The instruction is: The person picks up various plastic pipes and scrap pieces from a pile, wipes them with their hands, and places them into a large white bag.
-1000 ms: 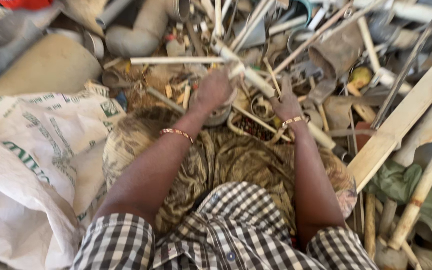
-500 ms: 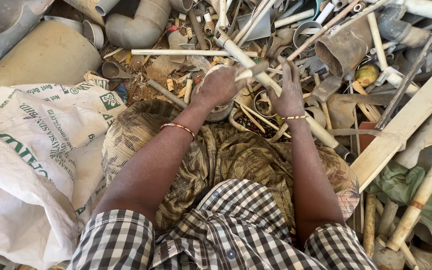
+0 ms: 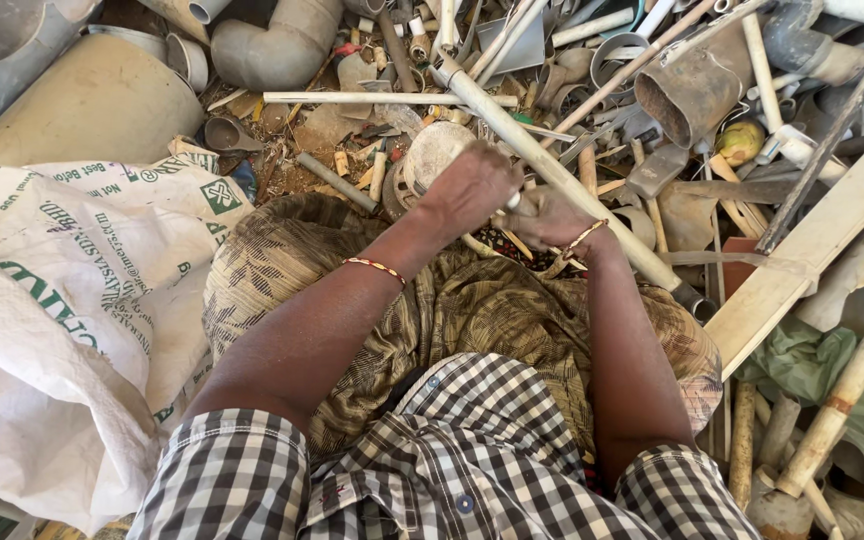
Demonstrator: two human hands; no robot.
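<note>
A: Curling the left hand (image 3: 467, 185) tight over a small white piece (image 3: 514, 200), just peeking out at the thumb side, right above the lap.

B: And pressing the right hand (image 3: 544, 215) close against it, knuckles almost touching. Hiding the fingers underneath, so not possible to tell whether gripping or merely steadying.

A: Probably bringing both hands together to work the piece with force from two sides. Holding it low and near the body for control, judging by the bent wrists.

B: Lying directly beside the hands: a long pale pipe (image 3: 612, 225), slanting from the top of the heap down towards the right knee, brushing the right hand's far side.

A: Crowding the left hand from beyond: a round off-white fitting (image 3: 434, 152), tilted, touching or nearly touching the knuckles.

B: Spreading beneath everything: a patterned brown cloth (image 3: 492, 310) over the lap, perhaps catching loose bits.

A: Moving outward now. Bulging at the left: a white woven sack (image 3: 62, 260), mouth slumped open towards the knee. Looming behind it: a big beige drum (image 3: 92, 100) and a grey pipe elbow (image 3: 277, 45).

B: Stretching across the heap above the hands: a thin white tube (image 3: 382, 98). Leaning at the right: a wooden plank (image 3: 812, 250), with a rusty wide pipe (image 3: 697, 85) further back.

A: Hemming the hands in on nearly every side, then. Blocking any reach forward or to the right: that slanting pipe and the tangle of offcuts around it.
</note>
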